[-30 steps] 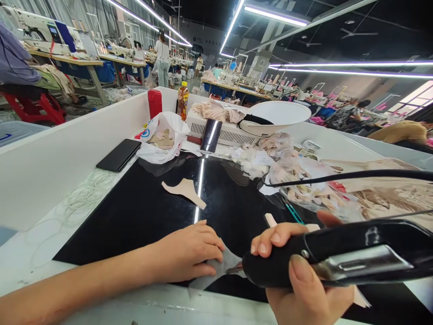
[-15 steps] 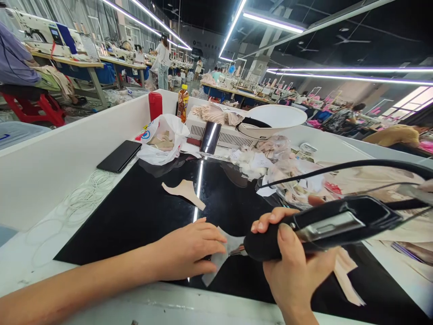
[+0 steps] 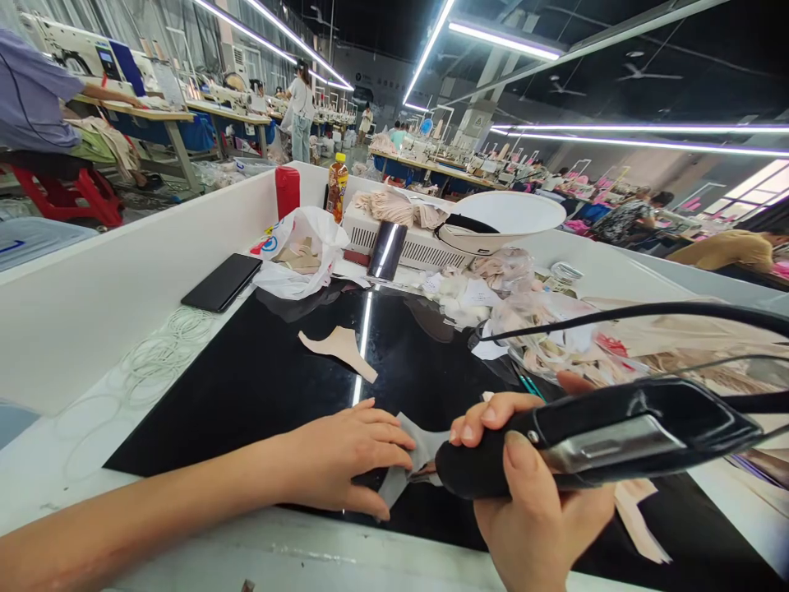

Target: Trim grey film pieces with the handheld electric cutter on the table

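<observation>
My left hand [image 3: 348, 456] lies with its fingers stretched out over a pale grey, thin cut piece [image 3: 424, 440] on the black sheet [image 3: 246, 395], partly covering it. My right hand [image 3: 530, 501] is wrapped round a black corded handheld tool [image 3: 622, 436] with a rounded front and a silver panel on its side. The tool's metal tip meets the grey piece just beside my left fingers; its exact kind I cannot make out. A beige cut fabric piece [image 3: 339, 352] rests farther up the sheet. Another beige strip [image 3: 641, 518] lies behind my right hand.
A phone [image 3: 222, 282] and coiled thin cord [image 3: 154, 353] lie to the left. Behind the sheet stand a plastic bag [image 3: 302, 255], a drink bottle [image 3: 336, 187] and a white lampshade-like bowl [image 3: 505, 212]. Bagged scraps [image 3: 542, 321] and the tool's cable [image 3: 647, 311] occupy the right.
My right hand has brought the tool slightly left and down, its tip nearer my left fingers. My left hand stays on the grey piece. The whole view has shifted a little.
</observation>
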`<action>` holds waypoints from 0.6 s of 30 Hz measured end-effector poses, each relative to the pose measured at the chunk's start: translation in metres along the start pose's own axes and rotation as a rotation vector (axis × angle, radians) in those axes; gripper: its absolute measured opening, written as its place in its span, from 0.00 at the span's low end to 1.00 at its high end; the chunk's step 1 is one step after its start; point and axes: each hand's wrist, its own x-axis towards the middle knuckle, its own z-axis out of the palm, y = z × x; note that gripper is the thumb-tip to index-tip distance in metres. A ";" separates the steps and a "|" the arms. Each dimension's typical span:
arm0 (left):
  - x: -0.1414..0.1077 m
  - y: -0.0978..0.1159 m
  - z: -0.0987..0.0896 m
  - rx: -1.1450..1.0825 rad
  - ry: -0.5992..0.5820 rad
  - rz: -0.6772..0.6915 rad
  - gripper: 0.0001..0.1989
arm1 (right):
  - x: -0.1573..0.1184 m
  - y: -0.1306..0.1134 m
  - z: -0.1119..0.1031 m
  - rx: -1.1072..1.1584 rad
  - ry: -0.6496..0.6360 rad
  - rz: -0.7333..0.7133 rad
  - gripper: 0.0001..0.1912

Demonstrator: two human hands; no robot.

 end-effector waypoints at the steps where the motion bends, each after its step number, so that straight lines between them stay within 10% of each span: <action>1: 0.000 0.000 0.000 -0.007 0.004 0.000 0.22 | 0.000 0.000 0.000 -0.008 0.000 0.000 0.25; 18: 0.000 -0.002 -0.002 -0.028 -0.029 -0.017 0.25 | -0.013 -0.003 -0.002 -0.029 -0.041 0.044 0.26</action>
